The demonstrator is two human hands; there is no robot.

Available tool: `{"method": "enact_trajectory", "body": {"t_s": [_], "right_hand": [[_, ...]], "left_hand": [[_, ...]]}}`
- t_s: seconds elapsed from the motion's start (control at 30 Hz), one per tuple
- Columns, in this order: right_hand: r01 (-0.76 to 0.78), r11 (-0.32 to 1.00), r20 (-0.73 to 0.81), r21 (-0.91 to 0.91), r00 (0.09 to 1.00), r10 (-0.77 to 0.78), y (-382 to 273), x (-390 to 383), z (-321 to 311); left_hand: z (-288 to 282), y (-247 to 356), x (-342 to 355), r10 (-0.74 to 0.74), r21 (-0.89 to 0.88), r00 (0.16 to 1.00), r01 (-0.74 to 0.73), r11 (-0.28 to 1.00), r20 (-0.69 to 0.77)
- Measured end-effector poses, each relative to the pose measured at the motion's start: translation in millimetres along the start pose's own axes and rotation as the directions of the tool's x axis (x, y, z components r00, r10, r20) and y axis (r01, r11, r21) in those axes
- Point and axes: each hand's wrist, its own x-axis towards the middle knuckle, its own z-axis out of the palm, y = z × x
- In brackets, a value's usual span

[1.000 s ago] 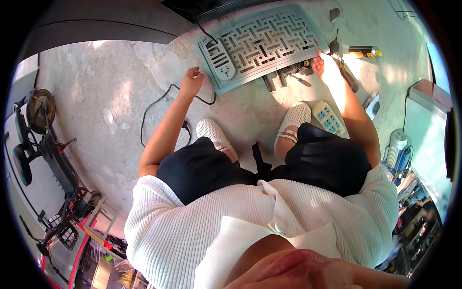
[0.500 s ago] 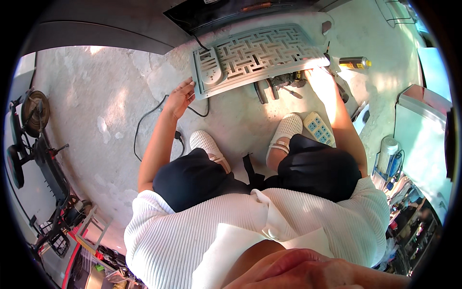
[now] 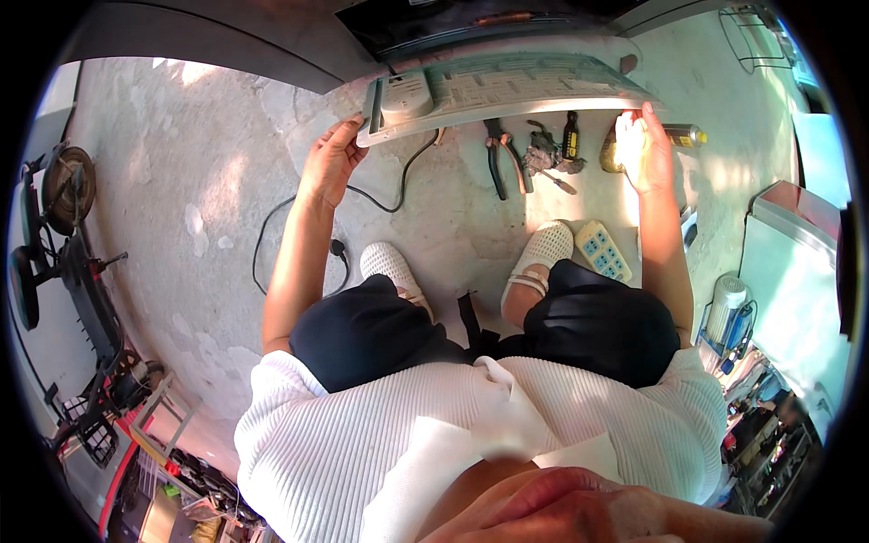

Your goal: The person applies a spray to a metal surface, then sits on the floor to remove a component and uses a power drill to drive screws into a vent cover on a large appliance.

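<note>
A grey slotted panel [image 3: 543,83] is held up between my two hands, tilted so that its near edge faces me. My left hand [image 3: 333,161] pinches its left corner. At the right end, my right hand [image 3: 645,156] grips the near edge from below, thumb upward. A rounded light housing [image 3: 406,97] sits on the panel's left part, and a black cord [image 3: 412,172] hangs below there and loops over the floor. Beneath the panel lie pliers [image 3: 507,158] with dark and reddish handles, and a black-and-yellow screwdriver [image 3: 570,136].
A dark appliance [image 3: 208,41] stands along the far side. A spray can [image 3: 685,136] lies beyond my right hand. Near my right shoe rests a cream power strip [image 3: 602,252]. A scooter [image 3: 95,281] stands at left, a pale cabinet [image 3: 787,271] at right.
Both hands have raised the panel and tipped it, so its slotted face shows more edge-on. The tools beneath show more fully. My right hand has shifted right and turned.
</note>
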Motion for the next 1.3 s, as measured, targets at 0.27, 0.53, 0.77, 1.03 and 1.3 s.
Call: {"method": "enact_trajectory", "body": {"t_s": [0.27,0.53,0.77,1.03,1.3], "right_hand": [[0.033,0.998,0.109,0.053,0.993,-0.038,-38,41,27],[0.048,0.998,0.038,-0.049,0.998,-0.046,-60,82,68],[0.030,0.992,0.002,-0.124,1.000,-0.030,-74,97,93],[-0.029,0.980,0.018,-0.198,0.999,0.033,-82,102,103],[-0.066,0.978,-0.038,-0.197,0.997,0.060,-86,95,107]], "left_hand": [[16,49,20,-0.103,-0.062,0.990,0.097,0.993,-0.095],[38,100,24,-0.219,-0.039,0.966,0.216,0.976,-0.137],[46,115,26,-0.279,-0.222,0.956,0.252,0.942,-0.096],[46,106,12,-0.265,-0.239,0.959,0.236,0.942,-0.101],[54,110,15,-0.282,-0.262,0.953,0.245,0.934,-0.112]]}}
